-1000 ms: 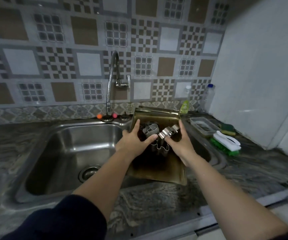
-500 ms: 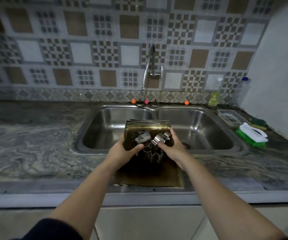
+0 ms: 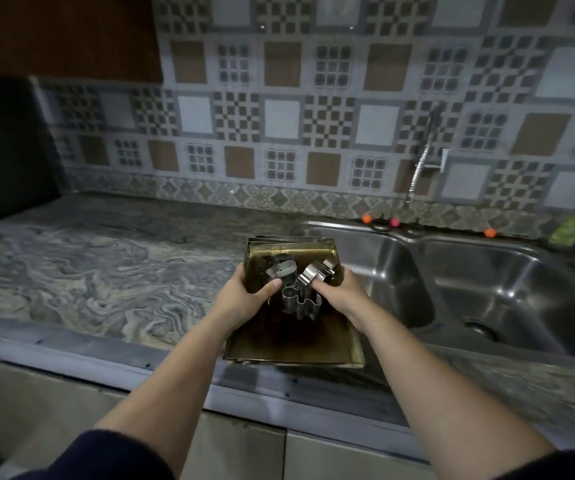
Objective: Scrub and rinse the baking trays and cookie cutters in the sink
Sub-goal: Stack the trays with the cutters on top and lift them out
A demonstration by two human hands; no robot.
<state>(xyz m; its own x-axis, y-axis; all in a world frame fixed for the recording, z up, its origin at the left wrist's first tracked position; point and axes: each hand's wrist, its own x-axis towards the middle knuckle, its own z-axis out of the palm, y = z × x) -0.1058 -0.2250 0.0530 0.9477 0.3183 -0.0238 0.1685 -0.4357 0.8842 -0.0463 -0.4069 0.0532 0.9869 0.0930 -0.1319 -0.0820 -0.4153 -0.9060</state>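
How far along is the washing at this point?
Nothing looks washed yet. The left hand and right hand grip a stack of browned baking trays with the cookie cutters on top, held over the counter edge beside the sink. No water shows at the tap. All scrubbing and rinsing remains.

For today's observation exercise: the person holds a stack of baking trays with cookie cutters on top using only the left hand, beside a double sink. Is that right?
Not quite. The head view shows both hands gripping the stack of baking trays: the left hand and the right hand. Cookie cutters on top and the double sink are correct.
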